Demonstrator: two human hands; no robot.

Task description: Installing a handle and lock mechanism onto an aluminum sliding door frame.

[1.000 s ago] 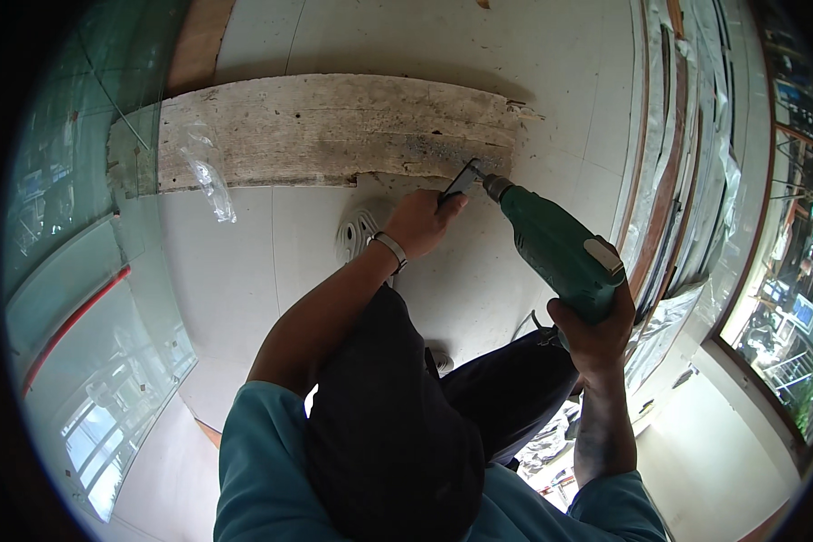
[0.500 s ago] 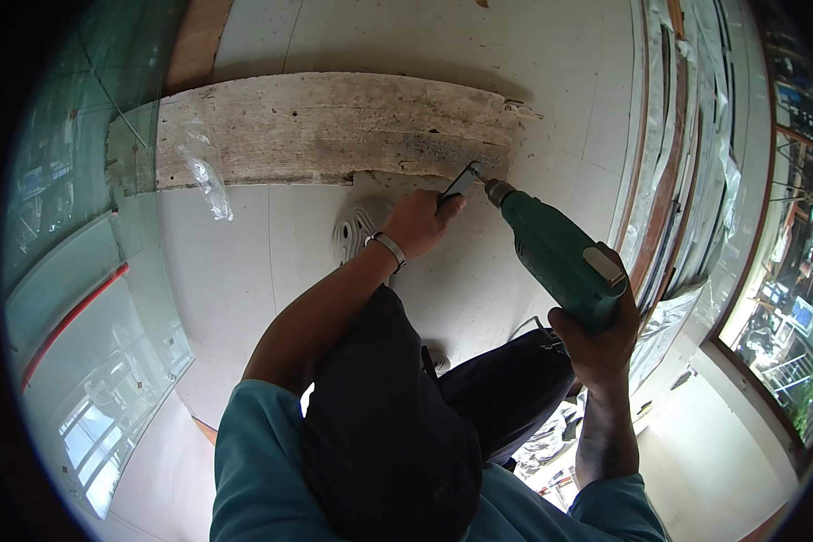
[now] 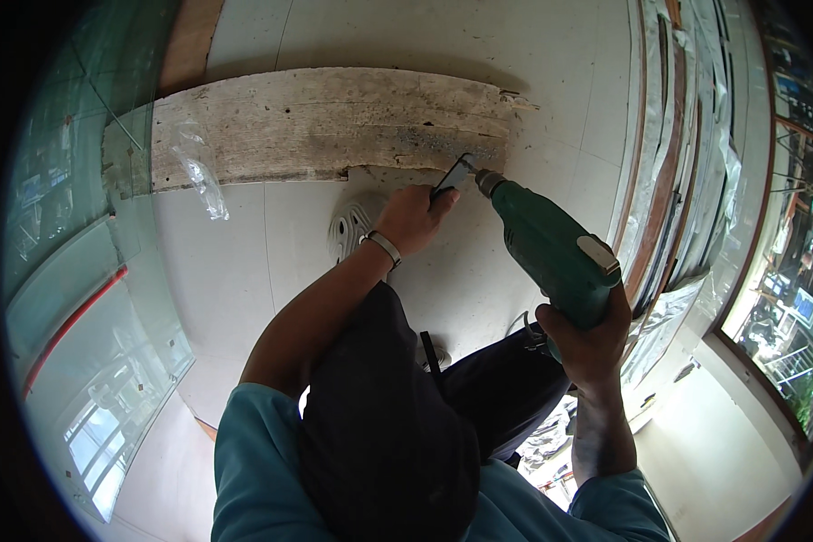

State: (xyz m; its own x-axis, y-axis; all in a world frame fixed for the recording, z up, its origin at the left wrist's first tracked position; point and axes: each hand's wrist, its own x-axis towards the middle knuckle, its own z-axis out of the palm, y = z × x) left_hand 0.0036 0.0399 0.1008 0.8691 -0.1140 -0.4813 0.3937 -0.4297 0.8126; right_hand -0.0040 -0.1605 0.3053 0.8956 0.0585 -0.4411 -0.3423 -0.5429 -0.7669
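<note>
My right hand [image 3: 590,339] grips the rear handle of a green power drill [image 3: 556,253], which points forward and to the left. The drill's chuck and bit meet the far end of a narrow flat metal piece [image 3: 453,176]; the exact contact is too small to make out. Pinched between the fingers and thumb of my left hand [image 3: 411,219] is the near end of that piece. Both lie over the near right edge of a worn wooden plank [image 3: 316,122], where grey shavings or grit [image 3: 429,140] are scattered.
A crumpled clear plastic bag [image 3: 200,172] lies across the plank's left part. Glass sheets [image 3: 108,379], one with a red edge strip, stand at the left. Long strips and wrapped panels [image 3: 668,163] lean along the right. My shoe [image 3: 348,230] is on the pale floor just short of the plank.
The drill, the metal piece and both hands have shifted slightly left and up in the picture. Both grips stay the same.
</note>
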